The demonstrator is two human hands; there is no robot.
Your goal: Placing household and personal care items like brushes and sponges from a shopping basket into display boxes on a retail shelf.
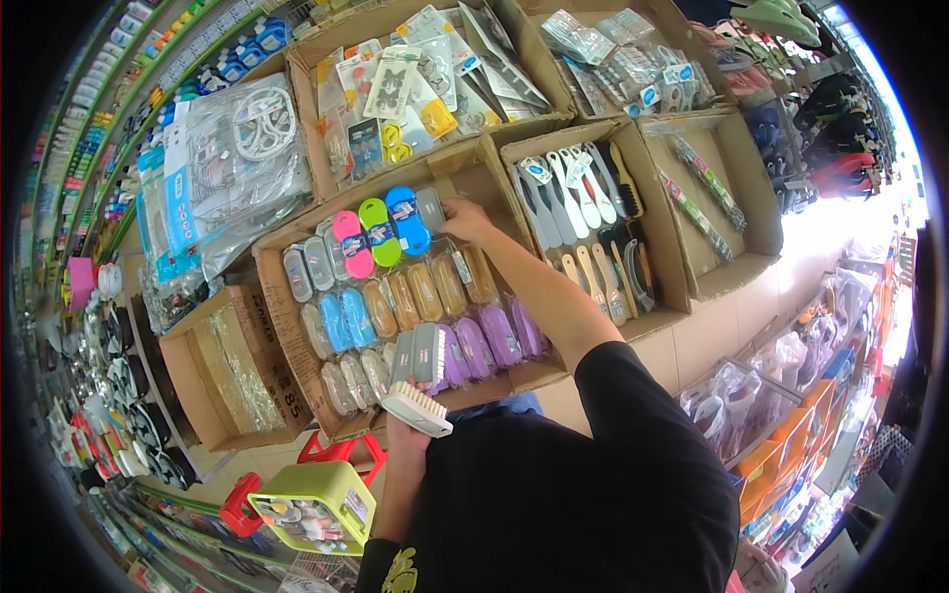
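Note:
My left hand [406,439] grips several scrubbing brushes near my body. A white brush [417,412] with pale bristles faces up, and grey brushes [417,356] with white bristles are beyond it. My right hand [465,220] is at the far side of a cardboard box [463,181], its fingers on the edge of a grey brush [429,209]. Beside that brush stand a blue brush [401,200], a green brush [373,212] and a pink brush [345,224]. Nearer rows hold amber brushes [425,290], light blue brushes [345,320] and purple brushes [501,337], many wrapped in clear plastic.
Right of the brush box, another carton [667,315] holds long-handled brushes [567,196]. Carded goods [400,81] fill a box behind. Plastic-wrapped goods [222,159] are stacked at left, above a cardboard box [285,437]. A yellow-green basket [348,474] stands low, near a red stool [371,456].

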